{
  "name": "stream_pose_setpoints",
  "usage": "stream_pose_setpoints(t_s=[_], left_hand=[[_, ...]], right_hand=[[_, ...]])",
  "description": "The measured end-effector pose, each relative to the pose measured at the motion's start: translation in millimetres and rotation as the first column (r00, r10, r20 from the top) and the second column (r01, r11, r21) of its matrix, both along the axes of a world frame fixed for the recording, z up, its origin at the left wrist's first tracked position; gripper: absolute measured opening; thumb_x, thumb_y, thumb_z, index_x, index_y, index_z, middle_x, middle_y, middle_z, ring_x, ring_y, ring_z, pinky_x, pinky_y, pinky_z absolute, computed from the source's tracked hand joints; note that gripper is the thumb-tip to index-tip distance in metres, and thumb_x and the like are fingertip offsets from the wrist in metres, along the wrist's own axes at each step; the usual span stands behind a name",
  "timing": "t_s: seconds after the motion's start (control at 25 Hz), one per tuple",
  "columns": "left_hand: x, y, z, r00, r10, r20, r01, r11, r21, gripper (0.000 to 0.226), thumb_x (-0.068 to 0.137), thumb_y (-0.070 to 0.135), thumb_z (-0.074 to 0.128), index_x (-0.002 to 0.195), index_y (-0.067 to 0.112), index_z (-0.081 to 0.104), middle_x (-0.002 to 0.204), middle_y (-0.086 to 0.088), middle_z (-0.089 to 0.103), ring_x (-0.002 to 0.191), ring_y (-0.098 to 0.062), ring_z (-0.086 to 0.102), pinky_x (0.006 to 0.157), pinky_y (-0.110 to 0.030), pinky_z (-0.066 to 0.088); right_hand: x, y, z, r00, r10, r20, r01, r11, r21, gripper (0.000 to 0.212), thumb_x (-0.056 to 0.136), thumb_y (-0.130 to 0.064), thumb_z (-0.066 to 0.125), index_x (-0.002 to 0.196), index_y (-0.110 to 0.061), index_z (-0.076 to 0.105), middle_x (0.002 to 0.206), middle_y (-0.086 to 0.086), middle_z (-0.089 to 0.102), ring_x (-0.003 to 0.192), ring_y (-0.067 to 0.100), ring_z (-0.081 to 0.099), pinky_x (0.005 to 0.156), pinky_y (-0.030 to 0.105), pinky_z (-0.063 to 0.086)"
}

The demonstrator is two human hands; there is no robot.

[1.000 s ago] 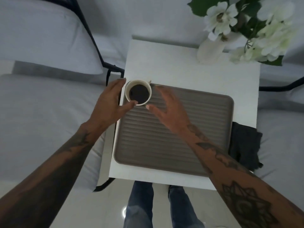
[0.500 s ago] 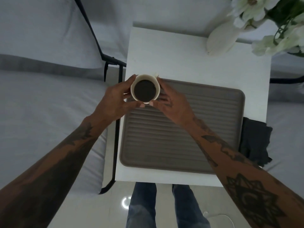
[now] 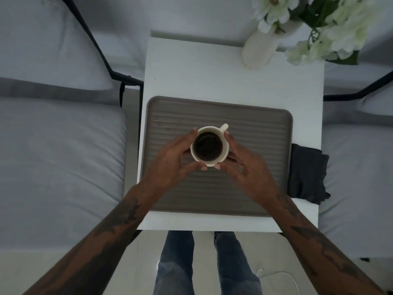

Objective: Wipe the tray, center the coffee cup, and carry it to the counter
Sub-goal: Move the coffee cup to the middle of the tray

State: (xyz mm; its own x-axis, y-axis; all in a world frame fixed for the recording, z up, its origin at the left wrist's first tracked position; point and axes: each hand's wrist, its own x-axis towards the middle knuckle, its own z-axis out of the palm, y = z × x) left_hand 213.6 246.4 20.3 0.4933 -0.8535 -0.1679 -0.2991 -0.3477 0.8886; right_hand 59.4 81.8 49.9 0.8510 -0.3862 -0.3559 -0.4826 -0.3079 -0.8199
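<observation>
A white coffee cup full of dark coffee is over the middle of the grey ribbed tray, its handle pointing away to the right. My left hand cups its left side and my right hand cups its right side, thumbs meeting at the near rim. Whether the cup's base touches the tray is hidden by my fingers. The tray lies on a small white table.
A dark folded cloth lies at the table's right edge beside the tray. A white vase with white flowers stands at the back right corner. Grey cushioned seats with black frames flank the table. My legs and a white cable are below.
Both hands have carried the cup from the tray's far left corner toward its middle. One second ago only my left hand held it; the right one has closed on it since.
</observation>
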Motion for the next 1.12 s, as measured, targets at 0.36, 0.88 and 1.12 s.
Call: stream_pose_setpoints(t_s=[0.36, 0.88, 1.12], left_hand=[[-51.3, -12.4, -22.9, 1.0, -0.011, -0.003, 0.011, 1.0, 0.029, 0.088, 0.072, 0.035, 0.081, 0.146, 0.007, 0.043, 0.138, -0.011, 0.057, 0.126, -0.02, 0.057, 0.103, -0.044, 0.049], [12.2, 47.8, -28.0, 0.872, 0.312, 0.378, -0.376, 0.92, 0.109, 0.027, 0.092, 0.01, 0.062, 0.117, 0.02, 0.064, 0.108, -0.018, 0.06, 0.08, -0.004, 0.058, 0.08, -0.019, 0.054], [8.0, 48.5, -53.5, 0.811, 0.202, 0.549, -0.401, 0.875, 0.27, 0.038, 0.088, 0.029, 0.069, 0.122, 0.015, 0.066, 0.123, -0.022, 0.049, 0.112, -0.036, 0.047, 0.089, -0.037, 0.045]], right_hand=[[-52.7, -4.6, -31.1, 0.999, -0.048, -0.017, 0.048, 0.999, 0.003, 0.073, 0.088, -0.029, 0.069, 0.15, -0.022, 0.032, 0.141, -0.001, 0.056, 0.126, 0.007, 0.054, 0.104, 0.017, 0.043], [-100.2, -77.1, -58.6, 0.839, -0.545, -0.001, 0.5, 0.771, -0.394, 0.031, 0.094, -0.024, 0.061, 0.123, -0.015, 0.064, 0.114, 0.007, 0.047, 0.103, 0.025, 0.058, 0.09, 0.029, 0.05], [-116.4, -85.4, -86.0, 0.895, -0.437, -0.09, 0.319, 0.768, -0.554, 0.028, 0.089, -0.024, 0.065, 0.114, -0.012, 0.067, 0.108, 0.018, 0.048, 0.104, 0.03, 0.045, 0.088, 0.023, 0.032]])
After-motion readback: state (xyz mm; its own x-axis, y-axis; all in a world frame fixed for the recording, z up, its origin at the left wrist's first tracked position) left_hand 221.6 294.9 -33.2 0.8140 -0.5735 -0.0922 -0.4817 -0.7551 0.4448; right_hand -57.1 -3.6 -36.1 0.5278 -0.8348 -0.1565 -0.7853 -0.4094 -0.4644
